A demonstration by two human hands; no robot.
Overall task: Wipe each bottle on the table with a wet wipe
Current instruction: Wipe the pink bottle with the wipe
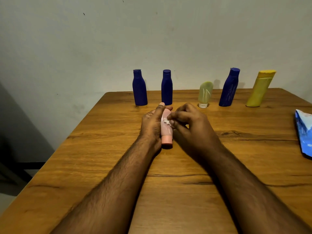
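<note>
Plain pale wall [185, 39] behind, wood-grain table [177, 191] w/ matte finish, decent friction, dim light. Along far edge, L to R: two dark blue bottles [139, 88] & [166, 87] upright, pale green tube [204, 94] on its cap, third blue bottle [229, 87] w/ whitish streaks, yellow bottle [259, 89]. Blue wipes pack [303, 132] at right edge.

Pink tube [166, 130] mid-table, standing cap-down, well fwd of the row. Left hand [152, 125] wrapped round its left side, steadying. Right hand [189, 119] pinching small white wet wipe [166, 122] against tube face.

Handling, by guess: light, soft squeezable plastic, probably slick once damp; small cap base so tippy. Best held low near cap/shoulder, firm but no hard squeeze; rub w/ light pressure, rotate for back side.
</note>
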